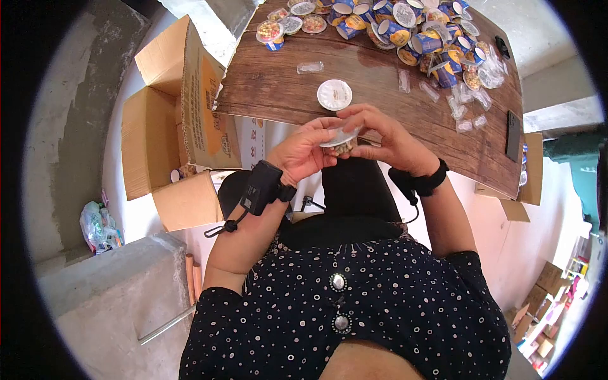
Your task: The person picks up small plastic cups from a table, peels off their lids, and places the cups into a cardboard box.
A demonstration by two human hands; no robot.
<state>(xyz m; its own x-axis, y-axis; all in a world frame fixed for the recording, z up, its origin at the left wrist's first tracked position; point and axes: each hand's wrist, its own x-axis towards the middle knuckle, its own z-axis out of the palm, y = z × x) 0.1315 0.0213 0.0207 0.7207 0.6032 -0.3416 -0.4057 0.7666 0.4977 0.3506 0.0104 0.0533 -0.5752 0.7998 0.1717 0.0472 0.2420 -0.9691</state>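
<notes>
Just off the table's near edge, my two hands are closed around a small clear plastic tub [342, 145] with small brownish pieces inside. My left hand [304, 151] grips its left side, thumb on the pale, see-through top. On the other side, the fingers of my right hand [385, 134] curl over the top edge, with the thumb low against the tub. A white round lidded container [334, 95] with faint print sits on the wooden table [278, 88] right beyond my hands.
Blue and yellow printed cups [394, 33] and filled tubs [313, 24] are heaped along the far side. Clear plastic wrapped pieces [457, 104] lie at right, near a black phone [512, 135]. An open cardboard box [152, 139] stands left of the table.
</notes>
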